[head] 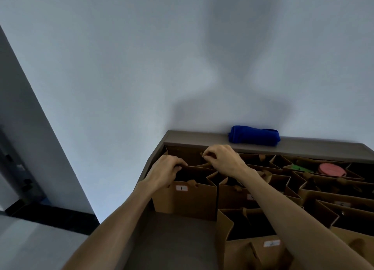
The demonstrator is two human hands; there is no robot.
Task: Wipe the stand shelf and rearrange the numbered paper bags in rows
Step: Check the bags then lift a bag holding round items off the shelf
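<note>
Brown paper bags with white number labels stand on the grey stand shelf (174,235). The bag labelled 1 (188,199) stands at the back left. My left hand (165,171) grips its upper left rim. My right hand (223,160) pinches the top edge or handle of a bag at the back, just right of bag 1's far rim; which bag I cannot tell. The bag labelled 2 (253,247) stands open in front, under my right forearm. A rolled blue cloth (254,136) lies on the ledge behind the bags.
More open bags fill the shelf to the right; one holds a pink round object (330,169) and something green (301,168). A white wall rises behind the stand. The floor and a dark skirting (50,217) lie to the left.
</note>
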